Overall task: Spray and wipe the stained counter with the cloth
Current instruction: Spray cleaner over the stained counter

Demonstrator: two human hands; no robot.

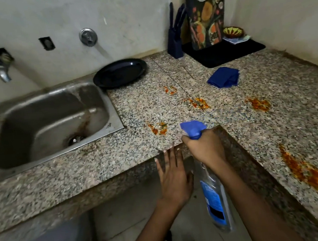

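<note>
My right hand (205, 147) grips the neck of a clear spray bottle (214, 193) with a blue trigger head, its nozzle held just over the inner corner of the speckled granite counter (142, 106). My left hand (173, 175) is flat and open, fingertips touching the counter's front edge. Several orange-red stains mark the counter: one near the nozzle (158, 128), one in the middle (198, 103), one farther right (259, 104), and a long one at the right edge (305, 173). A folded blue cloth (223, 77) lies apart at the back.
A steel sink (51, 120) is set in the counter at left, with a black plate (120, 72) behind it. In the back corner stand a knife block (174, 39), a patterned cutting board (206, 12), a black mat (223, 52) and a small bowl (233, 31).
</note>
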